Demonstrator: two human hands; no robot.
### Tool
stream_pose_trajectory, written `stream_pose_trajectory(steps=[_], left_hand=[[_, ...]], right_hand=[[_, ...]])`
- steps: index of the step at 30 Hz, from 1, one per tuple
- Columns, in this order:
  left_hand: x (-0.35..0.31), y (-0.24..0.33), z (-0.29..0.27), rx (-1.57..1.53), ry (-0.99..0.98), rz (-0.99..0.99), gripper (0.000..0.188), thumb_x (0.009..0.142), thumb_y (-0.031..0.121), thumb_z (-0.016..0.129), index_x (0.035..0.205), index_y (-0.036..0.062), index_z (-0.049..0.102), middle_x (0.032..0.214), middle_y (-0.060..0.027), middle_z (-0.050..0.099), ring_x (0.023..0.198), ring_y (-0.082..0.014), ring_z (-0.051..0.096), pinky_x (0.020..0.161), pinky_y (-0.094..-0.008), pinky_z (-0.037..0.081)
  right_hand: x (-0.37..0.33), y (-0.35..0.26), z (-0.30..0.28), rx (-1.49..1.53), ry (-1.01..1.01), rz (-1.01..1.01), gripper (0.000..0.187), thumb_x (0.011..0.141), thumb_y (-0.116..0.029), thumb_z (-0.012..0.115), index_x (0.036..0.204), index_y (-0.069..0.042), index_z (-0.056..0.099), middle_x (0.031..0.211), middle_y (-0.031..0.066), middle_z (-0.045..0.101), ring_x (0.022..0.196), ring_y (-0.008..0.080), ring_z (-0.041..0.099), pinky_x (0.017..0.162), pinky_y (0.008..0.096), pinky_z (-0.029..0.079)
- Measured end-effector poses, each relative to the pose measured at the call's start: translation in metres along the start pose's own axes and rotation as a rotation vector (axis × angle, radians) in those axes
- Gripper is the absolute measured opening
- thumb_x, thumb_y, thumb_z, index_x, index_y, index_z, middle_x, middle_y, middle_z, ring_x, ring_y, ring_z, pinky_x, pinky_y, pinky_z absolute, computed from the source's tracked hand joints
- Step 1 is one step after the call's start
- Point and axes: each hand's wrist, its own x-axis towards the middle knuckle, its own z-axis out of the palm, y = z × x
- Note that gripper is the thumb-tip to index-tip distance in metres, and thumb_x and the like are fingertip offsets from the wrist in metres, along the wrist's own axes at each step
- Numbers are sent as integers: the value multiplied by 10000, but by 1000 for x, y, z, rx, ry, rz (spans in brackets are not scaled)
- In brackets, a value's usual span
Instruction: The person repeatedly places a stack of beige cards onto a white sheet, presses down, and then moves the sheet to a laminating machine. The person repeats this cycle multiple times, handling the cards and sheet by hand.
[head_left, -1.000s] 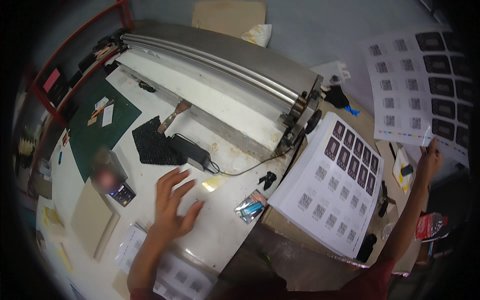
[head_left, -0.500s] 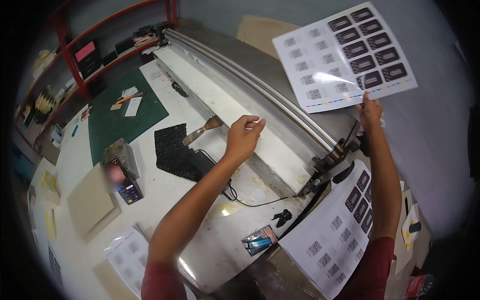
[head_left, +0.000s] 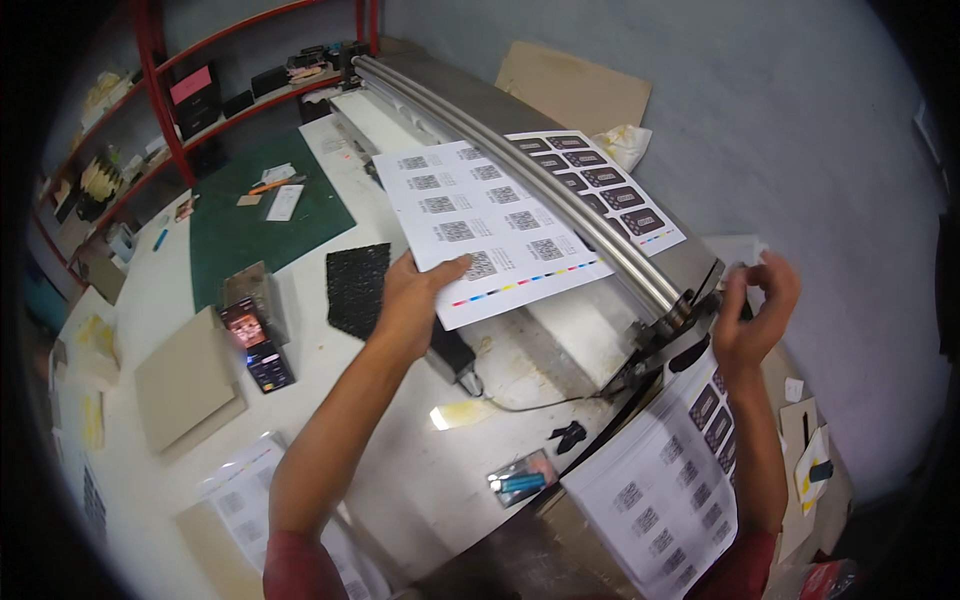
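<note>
Down from mid-air, your printed sheet [head_left: 515, 235] now crosses beneath the steel rollers [head_left: 590, 215]. Your left hand [head_left: 412, 292] pinches its left edge, thumb on top; your right hand [head_left: 752, 318] half curls, fingers apart, visibly empty. Expect light, floppy paper, easily creased: hold the margin. Beyond the rollers lies its dark-printed end.
</note>
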Motion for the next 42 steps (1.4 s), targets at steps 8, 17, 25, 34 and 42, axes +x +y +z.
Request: stream_pose_trajectory(steps=[8, 17, 25, 34, 42], left_hand=[[-103, 116, -59, -58, -16, 111, 467, 879, 52, 732, 1268, -87, 512, 1180, -192, 659, 1027, -237, 697, 903, -342, 580], [-234, 219, -133, 119, 312, 823, 813, 983, 625, 385, 1472, -24, 417, 1594, -143, 334, 1519, -232, 198, 1232, -436, 27], [-406, 252, -198, 435, 68, 1258, 1328, 739, 992, 290, 1483, -109, 291, 1450, -371, 431, 1352, -449, 476, 1075, -529, 439], [-521, 215, -329, 415, 581, 290, 929, 734, 168, 819, 1496, -31, 326, 1323, -185, 582, 1222, -249, 587, 1048, -345, 460], [-517, 90, -419, 408, 860, -59, 865, 705, -162, 645, 1496, -26, 324, 1211, -219, 636, 1130, -288, 643, 980, -383, 515]], right_hand=[[-42, -117, 66, -44, -462, -216, 418, 838, -60, 707, 1238, 14, 611, 1238, 244, 613, 1104, 421, 623, 1021, 560, 447], [77, -268, -20, 121, -294, -314, 277, 897, 90, 598, 1160, 27, 656, 1098, 185, 701, 1078, 387, 660, 1018, 476, 479], [148, -341, -46, 543, -671, -84, 292, 937, -51, 628, 1205, 63, 605, 1122, 112, 655, 1054, 191, 627, 958, 317, 464], [24, -517, 141, 970, -1643, -223, 286, 750, -64, 600, 993, 50, 700, 820, 89, 694, 713, 131, 627, 657, 282, 519], [-154, -542, 186, 806, -1508, -457, 348, 779, -83, 664, 1095, 59, 695, 1042, 246, 669, 969, 404, 666, 897, 434, 541]])
